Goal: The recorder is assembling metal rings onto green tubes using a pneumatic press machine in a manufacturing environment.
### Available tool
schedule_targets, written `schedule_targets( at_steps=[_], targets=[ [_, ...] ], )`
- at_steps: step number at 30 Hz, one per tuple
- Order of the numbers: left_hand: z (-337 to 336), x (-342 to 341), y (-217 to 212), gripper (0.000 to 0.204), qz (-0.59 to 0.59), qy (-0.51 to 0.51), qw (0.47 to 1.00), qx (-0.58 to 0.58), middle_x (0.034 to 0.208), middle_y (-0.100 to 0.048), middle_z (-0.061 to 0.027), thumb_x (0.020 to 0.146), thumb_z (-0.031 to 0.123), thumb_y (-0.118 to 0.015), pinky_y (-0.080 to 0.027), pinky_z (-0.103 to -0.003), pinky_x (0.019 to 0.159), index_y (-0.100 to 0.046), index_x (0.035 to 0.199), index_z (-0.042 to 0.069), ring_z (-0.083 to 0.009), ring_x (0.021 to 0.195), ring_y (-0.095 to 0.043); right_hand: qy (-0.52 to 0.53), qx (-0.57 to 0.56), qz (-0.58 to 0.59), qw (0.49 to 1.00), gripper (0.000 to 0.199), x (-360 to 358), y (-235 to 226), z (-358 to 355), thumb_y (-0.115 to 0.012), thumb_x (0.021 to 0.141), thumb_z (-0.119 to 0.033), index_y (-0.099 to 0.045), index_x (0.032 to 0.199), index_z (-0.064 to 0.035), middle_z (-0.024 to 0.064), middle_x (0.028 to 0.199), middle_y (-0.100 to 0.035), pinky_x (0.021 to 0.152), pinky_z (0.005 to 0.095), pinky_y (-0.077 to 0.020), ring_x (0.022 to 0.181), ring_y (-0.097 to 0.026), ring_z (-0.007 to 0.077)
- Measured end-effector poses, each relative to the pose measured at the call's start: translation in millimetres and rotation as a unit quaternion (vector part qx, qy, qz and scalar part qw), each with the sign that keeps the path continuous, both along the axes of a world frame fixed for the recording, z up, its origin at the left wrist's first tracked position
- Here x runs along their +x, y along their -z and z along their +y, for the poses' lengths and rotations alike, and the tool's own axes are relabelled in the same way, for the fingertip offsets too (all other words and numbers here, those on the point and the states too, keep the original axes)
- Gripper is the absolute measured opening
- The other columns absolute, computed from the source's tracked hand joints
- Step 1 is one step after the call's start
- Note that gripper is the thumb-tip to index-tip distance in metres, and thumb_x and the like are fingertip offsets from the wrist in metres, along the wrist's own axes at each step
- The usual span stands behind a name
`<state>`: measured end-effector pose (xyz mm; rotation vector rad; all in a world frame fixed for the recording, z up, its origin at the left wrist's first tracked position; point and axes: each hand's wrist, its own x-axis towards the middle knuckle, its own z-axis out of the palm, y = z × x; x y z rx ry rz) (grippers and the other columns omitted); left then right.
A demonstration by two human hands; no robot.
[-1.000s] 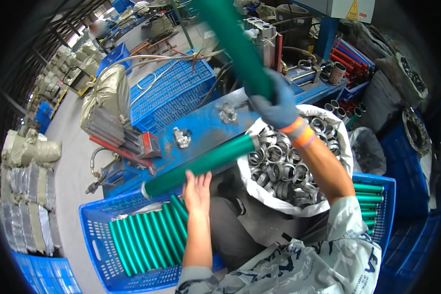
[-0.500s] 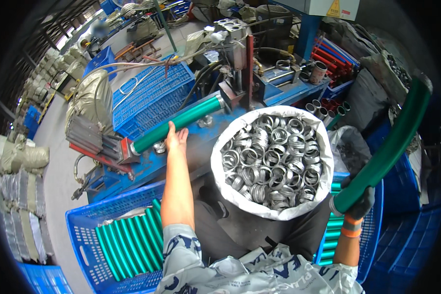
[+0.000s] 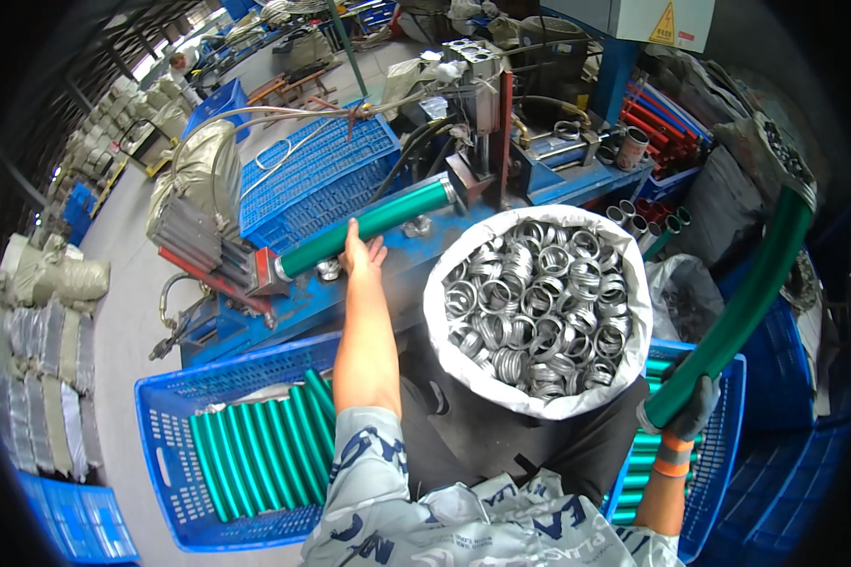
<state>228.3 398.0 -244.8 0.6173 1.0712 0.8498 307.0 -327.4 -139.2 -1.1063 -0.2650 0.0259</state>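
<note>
A green tube (image 3: 369,225) with metal end rings lies clamped lengthwise between two red-framed jaws of a blue bench machine. My bare left hand (image 3: 362,253) is at its near side, thumb against the tube and fingers spread, not wrapped round it. On the right, my right hand (image 3: 696,408), in a dark grey glove with an orange wristband, grips a second green tube (image 3: 742,317) near its lower end. That tube slants up to the right, a metal ring at each end. Between my arms stands a white sack (image 3: 435,317) full of silver metal rings (image 3: 539,307).
A blue crate (image 3: 151,397) of green tubes sits at lower left, and another blue crate (image 3: 723,463) of tubes at lower right. Stacked blue crates (image 3: 317,175) stand behind the machine (image 3: 293,321). Red tubes (image 3: 657,137) lie at the back right.
The whole view has shifted slightly. The tube in my right hand has come down a little at its upper end. My left hand stays beside the clamped tube.
</note>
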Motion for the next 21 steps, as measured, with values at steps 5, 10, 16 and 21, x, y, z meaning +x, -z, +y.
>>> schedule_targets(
  at_steps=[5,10,16,21],
  targets=[
    [3,-22,3,0.096,0.046,0.028,0.998,0.024,0.150,-0.070,-0.0318,0.102,0.066,-0.084,-0.067,-0.059,0.100,-0.058,0.156,-0.008,-0.0416,0.121,-0.082,0.222,-0.175,-0.036,0.959,0.048,-4,33,-94,-0.081,0.105,-0.020,-0.066,0.145,0.0032,0.0151,0.127,-0.079,0.096,0.0393,-0.0634,0.110,-0.078,0.0254],
    [-28,-19,81,0.078,-0.117,0.144,0.979,0.090,0.152,-0.067,-0.0319,0.110,0.046,-0.077,-0.061,-0.057,0.112,-0.046,0.168,0.004,-0.0456,0.134,-0.071,0.246,-0.407,0.080,0.876,0.052,-19,162,-288,-0.087,0.101,-0.015,-0.073,0.147,0.0027,0.0126,0.126,-0.082,0.094,0.0372,-0.0633,0.107,-0.078,0.0208],
    [-12,-181,104,0.040,-0.138,0.130,0.981,0.047,0.136,-0.079,-0.0075,0.115,0.040,-0.075,-0.059,-0.043,0.108,-0.073,0.137,0.007,-0.0217,0.123,-0.073,0.280,-0.592,0.399,0.642,0.080,-94,265,-304,-0.084,0.083,-0.074,-0.087,0.122,-0.0039,0.0228,0.118,-0.087,0.104,0.0509,-0.0630,0.115,-0.083,0.0429],
    [-66,-227,96,0.026,-0.100,0.171,0.980,-0.025,0.113,-0.084,0.0025,0.115,0.038,-0.074,-0.061,-0.034,0.096,-0.078,0.124,0.014,-0.0147,0.104,-0.079,0.289,-0.479,0.476,0.678,0.083,-85,295,-324,-0.083,0.084,-0.074,-0.087,0.114,0.0037,0.0253,0.109,-0.086,0.097,0.0501,-0.0633,0.108,-0.084,0.0431]
  ],
)
